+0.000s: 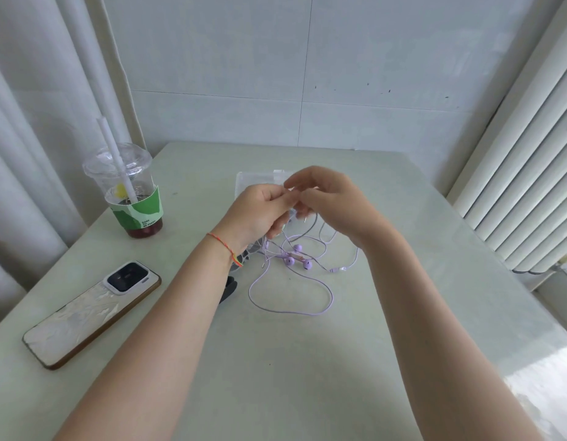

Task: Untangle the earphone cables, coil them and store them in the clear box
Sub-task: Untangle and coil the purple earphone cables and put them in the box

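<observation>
Both my left hand [259, 211] and right hand [326, 202] pinch the purple earphone cables [291, 281], which dangle onto the counter [307, 361] below; the clear box [253, 181] lies just behind.

This looks like a room in a home, or perhaps a small private office; the view does not settle which. A pale green table [403, 313] stands in a corner against a wall of large white tiles [307, 74]. White curtains [27, 138] hang at the left and slatted blinds [530, 154] at the right. A takeaway drink cup [129, 192] with a straw and a phone [88, 316] lie on the table.
</observation>
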{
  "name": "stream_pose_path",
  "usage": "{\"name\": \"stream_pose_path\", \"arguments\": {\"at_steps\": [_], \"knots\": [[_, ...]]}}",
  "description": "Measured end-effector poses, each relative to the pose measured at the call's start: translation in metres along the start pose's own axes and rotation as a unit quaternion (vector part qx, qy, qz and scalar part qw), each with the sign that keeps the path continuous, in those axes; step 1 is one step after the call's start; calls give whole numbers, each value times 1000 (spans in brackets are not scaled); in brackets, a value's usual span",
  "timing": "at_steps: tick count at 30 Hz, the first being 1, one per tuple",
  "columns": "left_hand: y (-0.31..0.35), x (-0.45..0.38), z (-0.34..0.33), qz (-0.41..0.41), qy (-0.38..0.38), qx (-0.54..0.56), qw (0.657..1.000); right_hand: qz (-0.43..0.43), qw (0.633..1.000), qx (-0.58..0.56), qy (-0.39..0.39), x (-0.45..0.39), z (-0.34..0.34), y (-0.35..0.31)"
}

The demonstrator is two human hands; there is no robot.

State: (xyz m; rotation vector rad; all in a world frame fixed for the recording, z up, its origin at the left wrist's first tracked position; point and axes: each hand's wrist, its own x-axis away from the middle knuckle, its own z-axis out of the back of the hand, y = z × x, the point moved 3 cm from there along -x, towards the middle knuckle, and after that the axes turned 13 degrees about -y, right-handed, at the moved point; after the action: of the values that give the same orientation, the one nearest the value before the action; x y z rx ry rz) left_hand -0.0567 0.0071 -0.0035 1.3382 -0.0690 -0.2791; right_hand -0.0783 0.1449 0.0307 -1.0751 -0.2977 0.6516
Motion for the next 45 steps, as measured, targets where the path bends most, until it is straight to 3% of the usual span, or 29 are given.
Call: {"name": "stream_pose_path", "arguments": {"at_steps": [3,5,9,11,17,20,24,29,34,37,41,43,45], "knots": [[-2,1,6,16,51,-4,999,-40,996,71,-39,2,1,6],[-5,1,11,30,69,3,997,-41,996,83,-7,1,9,9],[-11,3,21,37,64,2,997,-30,966,-10,257,2,40,15],[-10,4,24,20,61,17,998,-42,942,-50,331,5,49,21],[-10,3,28,-23,43,0,999,-78,940,-61,326,4,54,32],[-6,6,28,-64,10,89,994,-92,938,-58,330,5,57,36],[2,6,24,-69,-19,275,959,-102,947,-61,298,1,52,38],[2,7,18,-26,-100,282,954,-118,969,-47,212,-3,43,36],[11,12,8,-10,-215,327,920,-124,982,-34,139,-6,29,35],[16,10,15,-55,-161,393,904,-118,989,-29,84,-5,23,36],[15,8,42,-169,4,542,823,-126,992,17,-21,-2,15,35],[20,9,43,-199,29,507,838,-117,988,44,-89,0,3,29],[28,6,30,-184,15,427,885,-96,983,62,-146,1,-12,18]]}}
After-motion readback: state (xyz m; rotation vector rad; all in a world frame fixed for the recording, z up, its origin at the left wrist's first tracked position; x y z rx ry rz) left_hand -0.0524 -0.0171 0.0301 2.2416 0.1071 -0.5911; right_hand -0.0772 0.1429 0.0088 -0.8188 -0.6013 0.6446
